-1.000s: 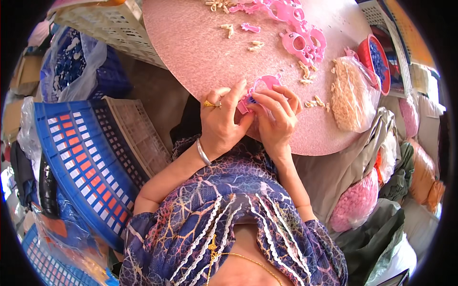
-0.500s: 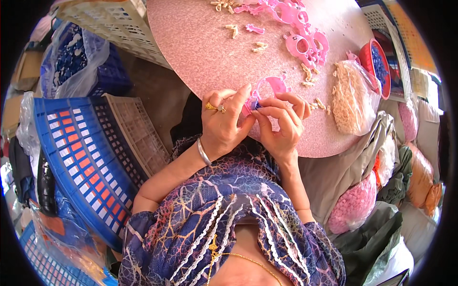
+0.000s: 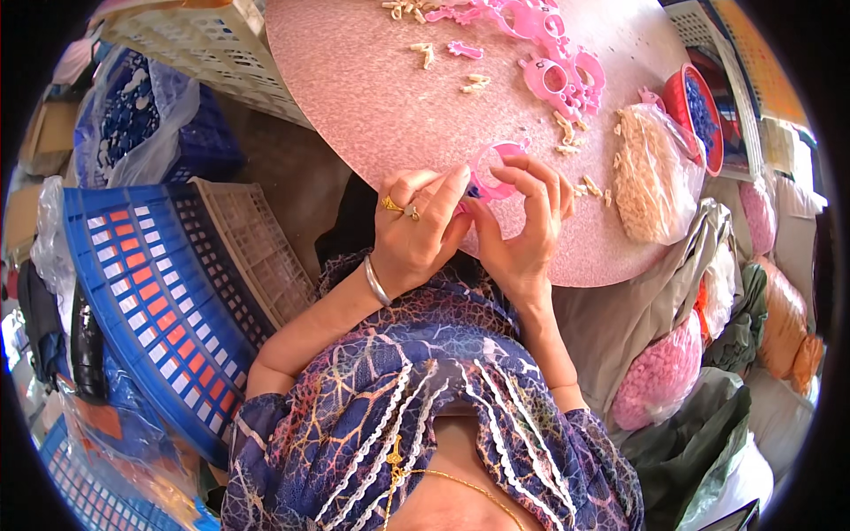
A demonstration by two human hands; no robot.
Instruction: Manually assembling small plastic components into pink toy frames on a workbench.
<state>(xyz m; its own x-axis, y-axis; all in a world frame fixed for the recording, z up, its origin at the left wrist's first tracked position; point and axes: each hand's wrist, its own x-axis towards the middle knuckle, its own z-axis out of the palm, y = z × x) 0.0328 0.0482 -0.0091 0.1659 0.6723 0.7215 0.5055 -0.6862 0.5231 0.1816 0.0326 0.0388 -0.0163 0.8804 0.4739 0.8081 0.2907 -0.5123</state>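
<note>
Both my hands meet at the near edge of the round table, a pink speckled top with a dull, grainy finish. Between them is a pink plastic ring piece, glossy, curved like an open loop with a small tab; it sits just above the tabletop at the rim nearest me.

My left hand is curled, thumb and forefinger pinched against the left side of the piece, the other fingers folded in. Gold rings on two fingers, a plain silver bangle at the wrist. My right hand arches over the piece from the right, fingertips bent down onto its top edge, palm turned toward me. Both hands are gripping the same piece.

Farther out on the table: a heap of similar pink plastic pieces, smooth and rounded with holes, and scattered small beige clips, matte, stubby. To the right, a clear crinkled bag of beige parts leans on the table edge, just beside a red tub holding blue bits.

On my left, a blue lattice crate tilted, with a beige lattice crate nested against it. Lower right, a bag of pink parts, knobbly through thin plastic.
</note>
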